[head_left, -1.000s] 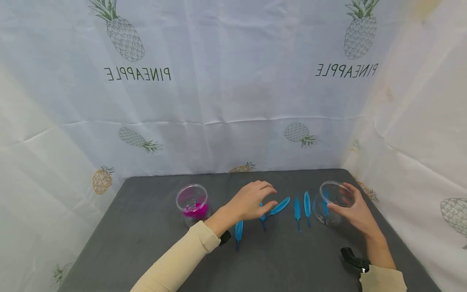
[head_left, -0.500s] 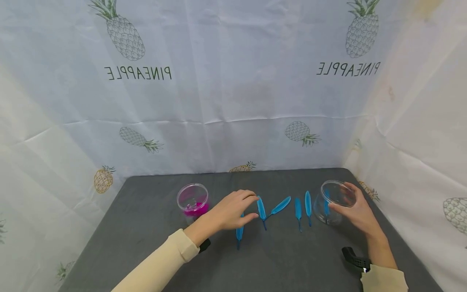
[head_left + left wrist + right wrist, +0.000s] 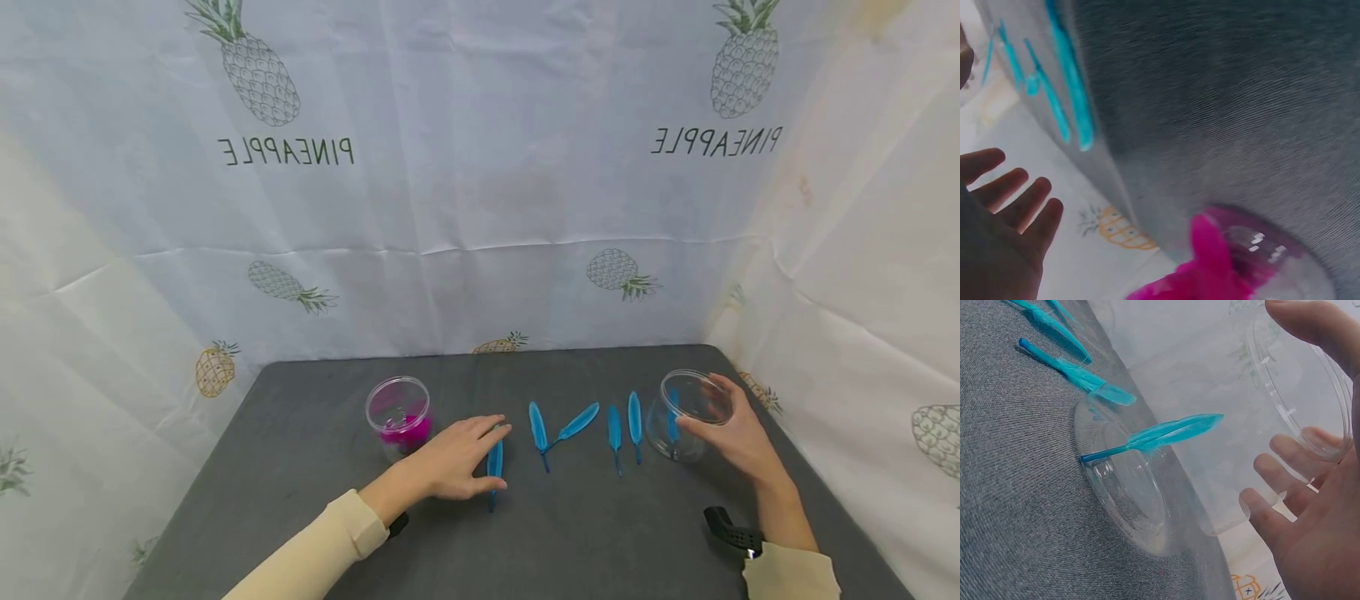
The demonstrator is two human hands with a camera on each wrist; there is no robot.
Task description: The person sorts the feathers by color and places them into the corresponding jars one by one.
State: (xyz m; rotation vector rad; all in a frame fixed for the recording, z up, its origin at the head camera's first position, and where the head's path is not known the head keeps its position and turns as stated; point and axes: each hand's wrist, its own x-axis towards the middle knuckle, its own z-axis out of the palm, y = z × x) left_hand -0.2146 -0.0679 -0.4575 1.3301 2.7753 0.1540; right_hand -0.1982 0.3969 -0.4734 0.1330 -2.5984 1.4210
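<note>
My left hand (image 3: 453, 461), fingers extended and spread apart from the thumb, is over the leftmost blue feather (image 3: 495, 458); part of that feather is hidden behind it. Nothing shows in its grasp in the left wrist view, where the palm and loose fingers (image 3: 1029, 212) appear at the left. With my right hand (image 3: 738, 433) I hold a clear plastic jar (image 3: 699, 450) near its rim, thumb on one side and fingers on the other. A single blue feather (image 3: 1175, 430) leans inside this jar, stem at the bottom.
Two blue feathers form a V mid-table, one of them upright (image 3: 538, 427), the other slanted (image 3: 577, 422). Two more, a shorter feather (image 3: 614, 429) and its neighbour (image 3: 634, 417), lie beside the held jar. Another clear jar (image 3: 393, 400) with pink feathers (image 3: 407, 432) stands at left.
My left hand has moved left and toward me, from the slanted feather to the leftmost one, uncovering the V-shaped pair. The right hand and its jar have stayed in place.
</note>
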